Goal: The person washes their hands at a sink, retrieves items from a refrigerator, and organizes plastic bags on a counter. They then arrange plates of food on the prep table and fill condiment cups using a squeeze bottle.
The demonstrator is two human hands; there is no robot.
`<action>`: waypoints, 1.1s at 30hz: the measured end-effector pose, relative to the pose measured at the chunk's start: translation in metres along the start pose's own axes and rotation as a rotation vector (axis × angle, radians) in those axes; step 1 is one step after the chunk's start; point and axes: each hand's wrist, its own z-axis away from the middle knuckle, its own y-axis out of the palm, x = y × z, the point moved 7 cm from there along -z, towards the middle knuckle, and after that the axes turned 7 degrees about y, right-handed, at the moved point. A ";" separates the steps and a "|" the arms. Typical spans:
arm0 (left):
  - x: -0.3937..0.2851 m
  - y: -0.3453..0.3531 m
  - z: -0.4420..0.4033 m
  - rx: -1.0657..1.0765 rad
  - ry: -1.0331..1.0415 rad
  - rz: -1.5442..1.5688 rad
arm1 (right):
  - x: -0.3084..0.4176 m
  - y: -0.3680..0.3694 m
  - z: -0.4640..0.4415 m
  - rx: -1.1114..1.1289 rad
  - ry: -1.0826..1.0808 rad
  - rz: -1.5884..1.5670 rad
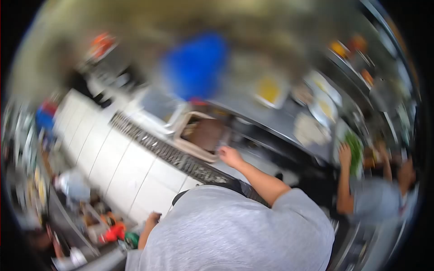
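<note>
My right hand (230, 157) reaches forward to the near right corner of a beige plastic bin (177, 138). Its fingers look curled together; blur hides what is in them, if anything. Beside that hand, inside the bin's rim, shows a flat brown surface (209, 134), with darker contents to its left. My left hand (154, 218) hangs low beside my body, over the tiled floor side, and its fingers are too small and blurred to read.
A floor drain grate (153, 151) crosses the white tiles (120, 169). A white container (165, 106) and a blurred blue shape (196, 65) lie beyond the bin. Along the steel counter (244, 101) are trays of food. At right, a co-worker's hand (345, 156) touches green leaves (355, 147).
</note>
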 end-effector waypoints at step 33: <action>0.315 0.052 0.115 -0.637 -0.854 1.208 | 0.593 0.750 -0.408 0.690 -0.740 0.556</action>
